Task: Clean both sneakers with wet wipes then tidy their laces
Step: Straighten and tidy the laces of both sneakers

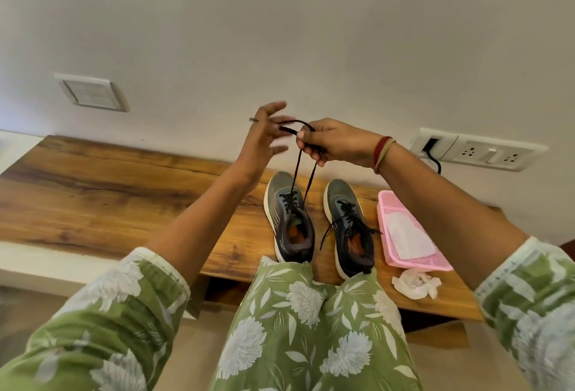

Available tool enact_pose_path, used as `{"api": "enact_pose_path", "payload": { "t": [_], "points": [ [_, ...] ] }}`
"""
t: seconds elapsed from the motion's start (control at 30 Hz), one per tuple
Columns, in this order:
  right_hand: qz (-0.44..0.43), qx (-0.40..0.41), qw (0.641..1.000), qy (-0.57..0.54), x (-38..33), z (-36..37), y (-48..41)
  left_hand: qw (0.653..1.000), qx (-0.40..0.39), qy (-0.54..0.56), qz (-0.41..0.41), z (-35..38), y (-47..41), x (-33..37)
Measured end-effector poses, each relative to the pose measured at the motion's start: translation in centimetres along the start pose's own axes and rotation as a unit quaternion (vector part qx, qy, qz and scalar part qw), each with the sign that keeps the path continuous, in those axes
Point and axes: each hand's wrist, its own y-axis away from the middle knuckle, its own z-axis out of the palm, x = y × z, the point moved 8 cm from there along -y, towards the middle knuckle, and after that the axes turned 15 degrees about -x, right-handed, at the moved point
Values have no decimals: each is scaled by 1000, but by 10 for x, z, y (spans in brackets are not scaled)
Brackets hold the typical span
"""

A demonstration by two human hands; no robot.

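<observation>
Head view: laces lifted over the left sneaker point(289, 219) on the table point(109, 191).
Right hand point(336, 144) pinches both black laces point(296, 172), taut above that shoe. The left hand point(261, 141) has its fingers point(276, 106) spread wide and blurred beside the lace loop. Right sneaker point(348, 228) stands alongside. Collar lettering is too small to read.

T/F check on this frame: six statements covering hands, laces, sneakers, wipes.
1. The right hand grips the laces of the left-side sneaker. True.
2. Both sneakers are lifted off the table. False: both stand on the wooden table; only the laces are pulled up.
3. The right-side sneaker has a neat bow. False: its laces lie loose.
4. A white wipe lies in the pink basket. True.
5. The left hand is a clenched fist. False: its fingers are spread.
6. A crumpled wipe lies on the table by the basket. True.
</observation>
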Motion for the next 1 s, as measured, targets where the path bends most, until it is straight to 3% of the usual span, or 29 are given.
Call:
{"api": "enact_pose_path", "payload": {
  "t": [0.07,0.13,0.23,0.47,0.83,1.0],
  "points": [
    [-2,13,1000,14,-7,-4,3,997,-7,8,-73,-5,7,-36],
    [-12,17,1000,18,-13,-5,5,983,-69,-100,-141,0,13,-65],
    [-19,12,999,29,-21,-4,10,932,-183,-257,-178,25,17,-83],
    [-26,50,998,27,-26,-13,25,932,-136,-329,-69,41,-15,-30],
    [-44,76,993,73,-50,-24,45,949,-132,-286,-7,50,-19,29],
    [-75,106,987,91,-58,-28,52,954,-132,-268,-17,52,-20,36]
  ]
}}
